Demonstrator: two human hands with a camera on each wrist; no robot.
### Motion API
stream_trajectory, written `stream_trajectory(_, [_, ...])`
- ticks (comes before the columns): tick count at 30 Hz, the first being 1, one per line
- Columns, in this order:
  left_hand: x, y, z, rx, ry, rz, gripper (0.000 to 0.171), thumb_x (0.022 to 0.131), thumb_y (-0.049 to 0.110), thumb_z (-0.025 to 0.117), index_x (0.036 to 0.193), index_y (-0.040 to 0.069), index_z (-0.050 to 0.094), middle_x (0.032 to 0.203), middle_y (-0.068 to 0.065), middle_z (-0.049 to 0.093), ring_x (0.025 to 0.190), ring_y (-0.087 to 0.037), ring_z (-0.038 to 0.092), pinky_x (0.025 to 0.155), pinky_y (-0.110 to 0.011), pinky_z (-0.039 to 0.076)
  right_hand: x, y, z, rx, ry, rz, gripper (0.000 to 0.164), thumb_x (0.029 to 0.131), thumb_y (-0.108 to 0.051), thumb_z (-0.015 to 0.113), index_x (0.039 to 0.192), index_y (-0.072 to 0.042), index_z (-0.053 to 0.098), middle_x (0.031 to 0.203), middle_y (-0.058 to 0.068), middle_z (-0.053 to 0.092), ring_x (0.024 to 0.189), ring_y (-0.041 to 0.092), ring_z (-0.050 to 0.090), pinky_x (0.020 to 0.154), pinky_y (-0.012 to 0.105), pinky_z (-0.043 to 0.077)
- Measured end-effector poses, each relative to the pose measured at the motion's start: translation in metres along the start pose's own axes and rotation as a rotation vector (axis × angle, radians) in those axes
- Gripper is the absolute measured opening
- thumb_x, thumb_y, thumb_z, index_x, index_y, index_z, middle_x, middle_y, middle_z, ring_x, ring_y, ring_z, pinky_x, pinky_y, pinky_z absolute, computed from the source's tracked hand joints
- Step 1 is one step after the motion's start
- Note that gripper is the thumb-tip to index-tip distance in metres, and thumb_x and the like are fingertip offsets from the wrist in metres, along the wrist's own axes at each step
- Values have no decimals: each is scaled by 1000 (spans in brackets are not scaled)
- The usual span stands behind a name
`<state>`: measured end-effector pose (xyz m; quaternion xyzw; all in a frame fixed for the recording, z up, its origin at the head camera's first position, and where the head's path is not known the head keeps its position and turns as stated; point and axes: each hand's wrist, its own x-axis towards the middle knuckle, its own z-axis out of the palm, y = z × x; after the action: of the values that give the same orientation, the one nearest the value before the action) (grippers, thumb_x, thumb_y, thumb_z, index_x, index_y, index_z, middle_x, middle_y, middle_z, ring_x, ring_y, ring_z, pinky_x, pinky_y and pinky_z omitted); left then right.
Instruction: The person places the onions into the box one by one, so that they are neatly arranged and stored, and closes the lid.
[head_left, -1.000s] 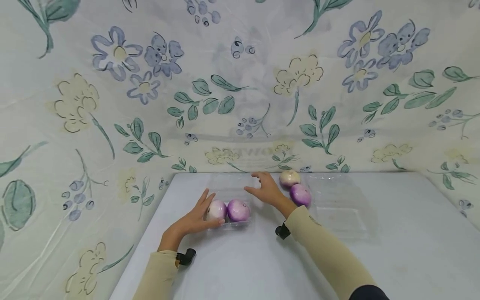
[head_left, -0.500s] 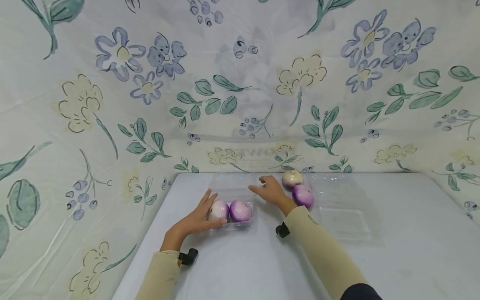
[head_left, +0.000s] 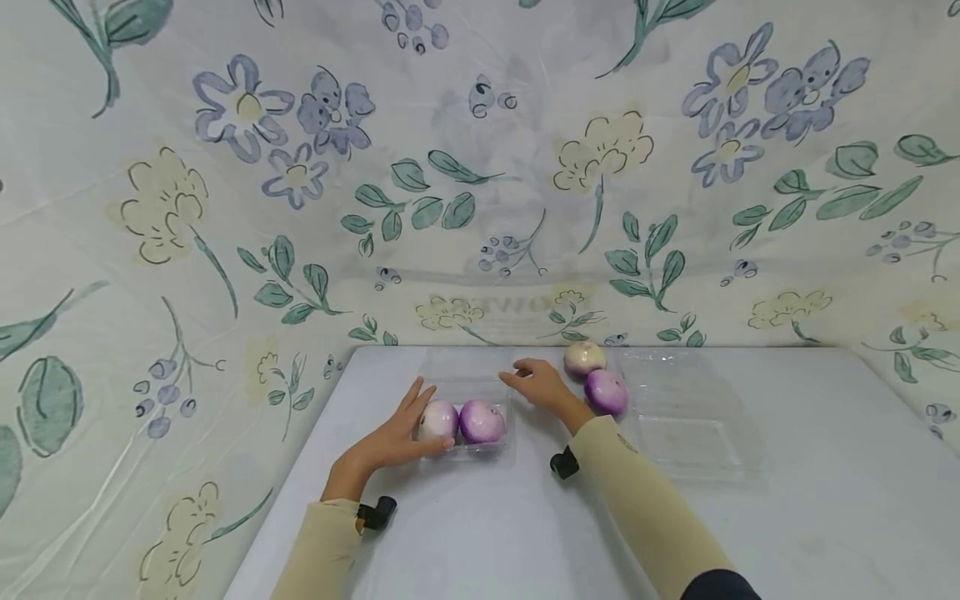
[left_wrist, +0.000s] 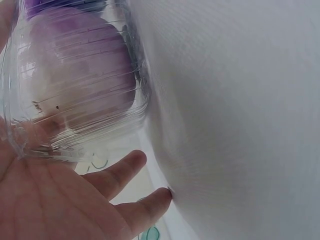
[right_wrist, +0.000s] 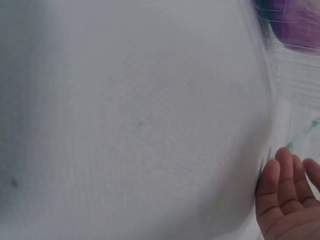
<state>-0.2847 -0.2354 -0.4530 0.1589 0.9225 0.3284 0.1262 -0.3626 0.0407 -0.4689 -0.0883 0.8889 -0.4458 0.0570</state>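
Note:
A clear plastic clamshell box (head_left: 483,451) stands on the table with its lid (head_left: 465,367) folded back. Two purple onions sit in it side by side, a paler one (head_left: 438,421) at the left and a pinker one (head_left: 482,422) at the right. My left hand (head_left: 390,437) holds the box's left end, its thumb along the front; in the left wrist view two fingers (left_wrist: 145,210) stretch out past the box. My right hand (head_left: 542,385) is by the lid's right edge, fingers loosely bent; whether the fingertips touch the lid I cannot tell.
Two loose onions, a yellowish one (head_left: 584,358) and a purple one (head_left: 606,392), lie just beyond the right hand. Another clear plastic clamshell (head_left: 686,442) lies spread on the white table (head_left: 810,533) to their right. A flowered cloth (head_left: 517,192) hangs behind the table.
The right hand has lowered slightly beside the lid's right edge, its fingers drawn closer together. The left hand and the onions stay in place; the head view has shifted a little.

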Motion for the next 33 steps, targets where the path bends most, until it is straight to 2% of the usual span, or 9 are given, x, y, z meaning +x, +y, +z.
stream_trajectory(3, [2,0,0,0,1,-2,108,82,52,73,159,9,11,166,-13,-14,152,-43,-2,116,-67,16,0,-1,-1,31,-9,5,58,95,-40,62,137,-1,55,127,18,64,87,22,67,71,31,57])
stream_trajectory(5, [3,-1,0,2,4,0,109,82,52,74,159,9,11,166,-13,-14,152,-43,-2,116,-68,16,1,-1,-2,40,-12,3,58,95,-39,63,138,-1,53,127,17,64,85,20,67,68,28,56])
stream_trajectory(11, [4,0,0,3,6,1,111,81,53,74,159,9,10,167,-13,-13,153,-42,-2,117,-67,16,0,-4,-3,68,-7,-14,57,95,-33,65,140,0,51,126,16,66,90,21,68,72,30,58])
stream_trajectory(18, [5,3,3,13,9,29,111,81,53,73,159,7,9,166,-17,-11,152,-43,-1,117,-66,16,-5,-2,-3,69,61,-34,54,95,-30,67,136,2,53,119,15,69,99,25,67,83,35,56])
stream_trajectory(25, [4,2,6,14,8,53,112,81,51,75,159,5,9,166,-19,-10,152,-44,-2,117,-66,14,-13,1,-1,71,88,-86,52,94,-25,67,133,5,51,113,16,70,102,29,68,82,37,58])
stream_trajectory(29, [3,2,7,24,25,76,112,82,49,75,158,2,9,165,-22,-9,151,-46,0,117,-67,14,-14,3,1,54,112,-148,48,94,-21,67,130,5,51,108,16,70,98,29,69,80,37,57])
stream_trajectory(33, [2,5,5,75,58,84,114,81,50,76,157,-2,9,164,-26,-6,150,-48,4,117,-66,16,-14,0,0,50,114,-193,43,95,-17,66,128,2,47,105,14,70,92,26,70,74,33,57])
